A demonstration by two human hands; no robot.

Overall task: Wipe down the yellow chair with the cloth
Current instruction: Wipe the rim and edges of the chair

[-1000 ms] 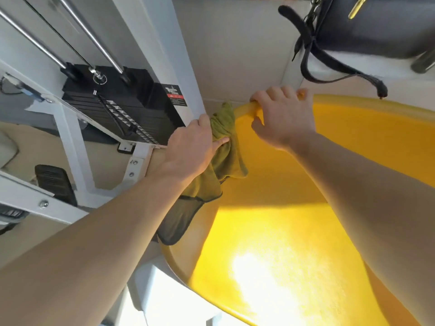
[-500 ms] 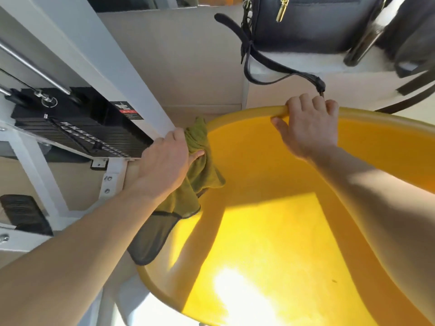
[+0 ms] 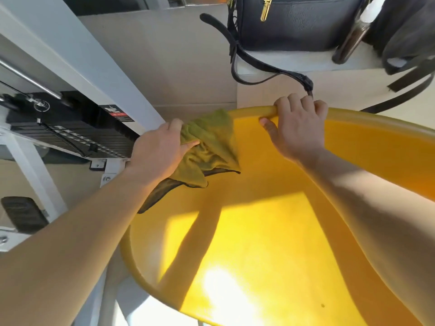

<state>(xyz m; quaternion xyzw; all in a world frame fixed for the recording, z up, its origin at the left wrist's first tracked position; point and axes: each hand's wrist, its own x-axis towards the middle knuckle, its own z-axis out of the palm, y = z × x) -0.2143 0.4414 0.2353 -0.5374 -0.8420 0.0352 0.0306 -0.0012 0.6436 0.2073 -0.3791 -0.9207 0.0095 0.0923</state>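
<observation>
The soft, limp olive-green fabric cloth [image 3: 209, 142] is bunched over the back rim of the rigid, glossy yellow plastic shell chair [image 3: 259, 243] and gripped by the left hand [image 3: 157, 151]. It is judged light and best held wadded against the slick shell. The chair's rim beside the cloth is clasped by the right hand [image 3: 296, 128]. Since half a second ago, the cloth has been drawn further inside the chair.

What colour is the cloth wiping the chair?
Olive green, with a darker edge. The head view shows the cloth clearly, in the left hand.
</observation>
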